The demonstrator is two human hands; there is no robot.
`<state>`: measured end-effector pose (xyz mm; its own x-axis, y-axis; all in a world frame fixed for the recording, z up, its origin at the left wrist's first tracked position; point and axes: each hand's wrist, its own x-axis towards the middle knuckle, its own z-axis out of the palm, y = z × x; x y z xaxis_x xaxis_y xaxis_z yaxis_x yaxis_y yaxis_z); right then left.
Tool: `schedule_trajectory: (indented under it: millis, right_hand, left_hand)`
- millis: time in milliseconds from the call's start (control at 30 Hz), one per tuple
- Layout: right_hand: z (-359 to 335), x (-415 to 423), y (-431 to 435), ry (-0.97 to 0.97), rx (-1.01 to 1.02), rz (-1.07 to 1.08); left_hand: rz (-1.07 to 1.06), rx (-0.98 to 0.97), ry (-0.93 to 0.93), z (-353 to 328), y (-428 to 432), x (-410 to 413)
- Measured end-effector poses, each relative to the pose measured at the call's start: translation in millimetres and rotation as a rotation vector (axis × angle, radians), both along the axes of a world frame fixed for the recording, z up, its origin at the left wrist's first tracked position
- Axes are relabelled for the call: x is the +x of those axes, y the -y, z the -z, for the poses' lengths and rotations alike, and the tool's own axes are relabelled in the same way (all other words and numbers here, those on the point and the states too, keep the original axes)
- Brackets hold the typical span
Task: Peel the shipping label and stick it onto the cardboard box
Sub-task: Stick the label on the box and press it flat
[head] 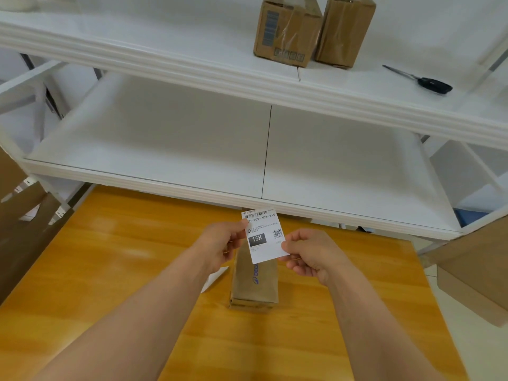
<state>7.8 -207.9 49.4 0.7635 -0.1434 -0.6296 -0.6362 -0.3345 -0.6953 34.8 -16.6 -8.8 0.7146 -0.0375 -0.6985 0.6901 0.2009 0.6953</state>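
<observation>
A white shipping label (263, 235) with a barcode, a QR code and a dark "15H" block is held up above the wooden table. My left hand (220, 244) pinches its left edge and my right hand (313, 254) pinches its lower right edge. Directly beneath the label, a long narrow cardboard box (254, 284) with blue print lies on the table (110, 270), its far end hidden by the label. A white sheet (214, 277) pokes out from under my left forearm beside the box.
White shelving (192, 138) stands behind the table. Its upper shelf holds two brown boxes (286, 31) (343, 31) and black-handled scissors (423, 79). Flattened cardboard (24, 229) leans at the left, and another cardboard box (478, 273) sits at the right.
</observation>
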Motion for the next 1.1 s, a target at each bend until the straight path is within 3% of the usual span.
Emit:
schedule_trajectory:
  millis: [367, 700, 1100]
  right_hand:
    - [27.7, -6.0, 10.2, -0.085, 0.047, 0.027]
    - [80.0, -30.0, 6.3, -0.337, 0.050, -0.083]
    - [98.0, -4.4, 8.2, -0.350, 0.035, -0.029]
  left_hand:
    - [-0.012, 0.234, 0.184, 8.5, 19.7, 13.7]
    - [0.051, 0.371, -0.054, 71.0, 20.3, -4.1]
    - [0.050, 0.435, 0.024, 81.1, 30.2, 17.3]
